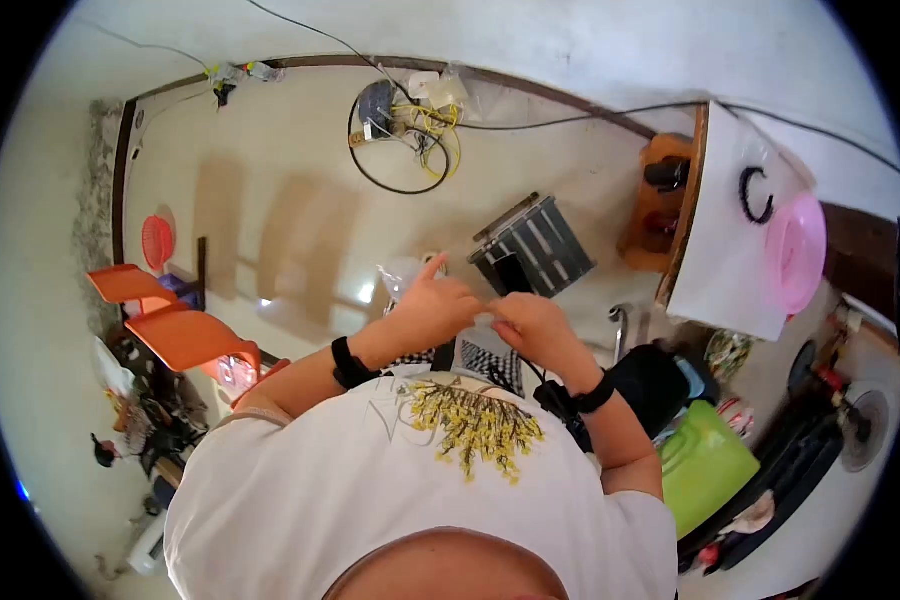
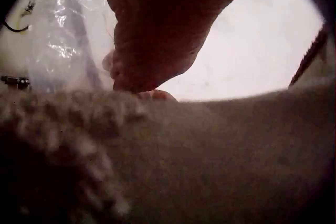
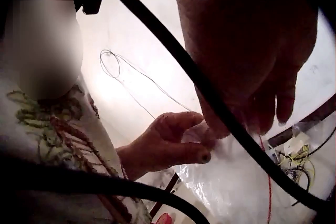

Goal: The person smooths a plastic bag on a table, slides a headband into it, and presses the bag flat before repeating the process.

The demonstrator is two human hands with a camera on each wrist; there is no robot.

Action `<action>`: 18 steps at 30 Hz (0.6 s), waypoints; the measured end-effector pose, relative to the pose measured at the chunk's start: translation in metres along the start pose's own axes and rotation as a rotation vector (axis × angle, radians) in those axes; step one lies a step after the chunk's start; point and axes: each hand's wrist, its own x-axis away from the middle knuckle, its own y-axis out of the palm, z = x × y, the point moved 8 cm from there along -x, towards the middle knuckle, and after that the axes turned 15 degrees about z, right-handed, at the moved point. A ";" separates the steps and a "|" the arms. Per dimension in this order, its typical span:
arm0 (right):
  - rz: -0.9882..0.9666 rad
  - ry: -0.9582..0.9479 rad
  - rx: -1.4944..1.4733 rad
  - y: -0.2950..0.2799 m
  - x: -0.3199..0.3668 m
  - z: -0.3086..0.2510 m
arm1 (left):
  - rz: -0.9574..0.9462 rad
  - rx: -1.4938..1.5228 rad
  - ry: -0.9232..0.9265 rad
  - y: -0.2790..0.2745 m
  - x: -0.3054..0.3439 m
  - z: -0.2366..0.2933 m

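Observation:
Both hands meet in front of the chest in the head view. My left hand [image 1: 430, 308] and my right hand [image 1: 535, 328] have their fingertips close together at the top of a clear plastic bag [image 3: 212, 179]. From the right wrist, the left thumb and forefinger pinch the bag's edge, while the right hand [image 3: 247, 40] pinches it beside them with one finger hanging straighter. A thin red line [image 3: 269, 182] runs down the plastic. In the left wrist view the shiny bag [image 2: 63, 35] hangs behind the dark hand [image 2: 157, 29]. The bag's contents are hidden.
A grey slatted stool [image 1: 555, 235] with a dark phone [image 1: 513, 272] stands ahead. Tangled cables [image 1: 435, 135] lie by the wall. Orange chairs [image 1: 185, 335] are left; a white table [image 1: 735, 250] with a pink basin [image 1: 798, 255] is right. Black cable [image 3: 157, 40] crosses the right wrist view.

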 end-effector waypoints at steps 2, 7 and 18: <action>0.140 0.095 -0.174 0.003 -0.003 0.011 | 0.054 0.044 -0.027 0.006 0.012 -0.027; 0.380 0.301 -0.244 0.023 -0.040 0.029 | 0.009 0.248 -0.086 0.001 -0.002 -0.097; 0.521 0.206 -0.232 0.064 -0.233 0.017 | 0.020 0.384 -0.122 -0.083 -0.073 -0.250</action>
